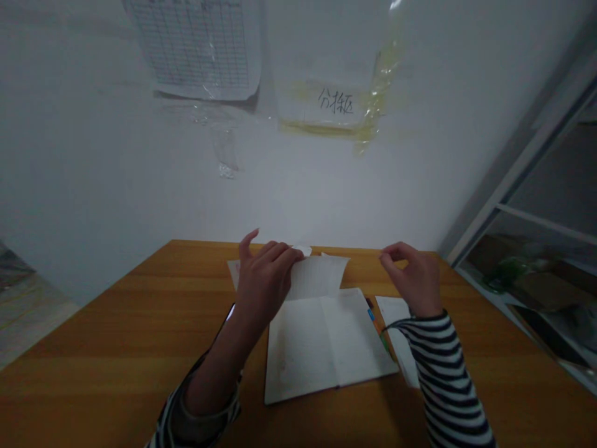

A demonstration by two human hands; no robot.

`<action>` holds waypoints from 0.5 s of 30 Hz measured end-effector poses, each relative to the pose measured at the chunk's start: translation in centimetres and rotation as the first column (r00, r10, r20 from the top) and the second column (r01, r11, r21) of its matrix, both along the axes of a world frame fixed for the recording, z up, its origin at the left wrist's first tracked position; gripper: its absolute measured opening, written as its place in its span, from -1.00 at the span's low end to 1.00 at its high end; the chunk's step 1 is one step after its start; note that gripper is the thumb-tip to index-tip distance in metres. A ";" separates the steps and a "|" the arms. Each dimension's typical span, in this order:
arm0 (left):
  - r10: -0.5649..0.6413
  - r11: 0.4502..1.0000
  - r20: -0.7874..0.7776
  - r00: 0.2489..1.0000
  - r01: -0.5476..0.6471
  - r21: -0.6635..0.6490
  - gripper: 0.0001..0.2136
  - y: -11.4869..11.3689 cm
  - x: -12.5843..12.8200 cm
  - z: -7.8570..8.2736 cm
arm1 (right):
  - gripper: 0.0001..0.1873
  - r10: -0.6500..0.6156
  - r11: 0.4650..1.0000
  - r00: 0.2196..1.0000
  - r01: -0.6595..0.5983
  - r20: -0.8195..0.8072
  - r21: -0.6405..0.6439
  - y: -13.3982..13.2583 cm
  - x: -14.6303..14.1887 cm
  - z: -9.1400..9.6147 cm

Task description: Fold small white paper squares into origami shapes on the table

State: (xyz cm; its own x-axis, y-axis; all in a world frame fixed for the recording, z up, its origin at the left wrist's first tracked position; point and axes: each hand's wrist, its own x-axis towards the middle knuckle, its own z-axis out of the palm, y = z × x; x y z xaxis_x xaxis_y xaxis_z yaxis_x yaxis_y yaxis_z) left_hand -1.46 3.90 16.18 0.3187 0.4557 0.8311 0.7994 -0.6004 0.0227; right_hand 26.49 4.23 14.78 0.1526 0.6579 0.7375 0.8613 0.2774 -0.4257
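Observation:
An open white notebook (326, 342) lies on the wooden table (116, 336) in front of me. A loose white sheet of paper (319, 275) stands lifted over its far edge. My left hand (263, 280) pinches that sheet at its top left corner, fingers curled over the edge. My right hand (413, 277) hovers to the right of the sheet, apart from it, fingers bent in a pinch with nothing visible between them. Both arms wear striped sleeves.
Coloured pens (375, 323) and another white sheet (396, 323) lie right of the notebook. A white wall (93, 174) with a taped grid chart (196, 50) and a handwritten label (333, 99) rises behind the table. A metal shelf rack (527, 249) stands at the right.

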 end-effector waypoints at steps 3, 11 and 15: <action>0.007 1.000 0.013 1.000 -0.007 0.010 -0.84 0.0 -0.1 0.1 | -0.85 0.018 0.996 0.993 -0.009 -0.114 0.085 0.5 -0.2 -0.4; -0.052 0.998 -0.051 0.997 0.050 -0.038 -0.81 -0.3 1.7 -0.9 | -0.85 0.421 0.903 0.906 -0.424 0.051 0.067 -2.7 -6.7 0.8; -0.088 0.995 -0.058 0.994 0.085 -0.045 -0.81 -0.5 2.3 -1.2 | -0.87 0.429 0.897 0.884 -0.441 0.187 0.022 -2.8 -7.8 0.3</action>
State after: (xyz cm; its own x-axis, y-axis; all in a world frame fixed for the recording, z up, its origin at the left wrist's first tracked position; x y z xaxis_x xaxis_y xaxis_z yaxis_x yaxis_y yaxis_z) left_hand 0.79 3.40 14.95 0.4075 0.4586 0.7897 0.7450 -0.6670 0.0029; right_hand 18.72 1.41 15.09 -0.2721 0.5806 0.7674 0.7064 0.6620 -0.2505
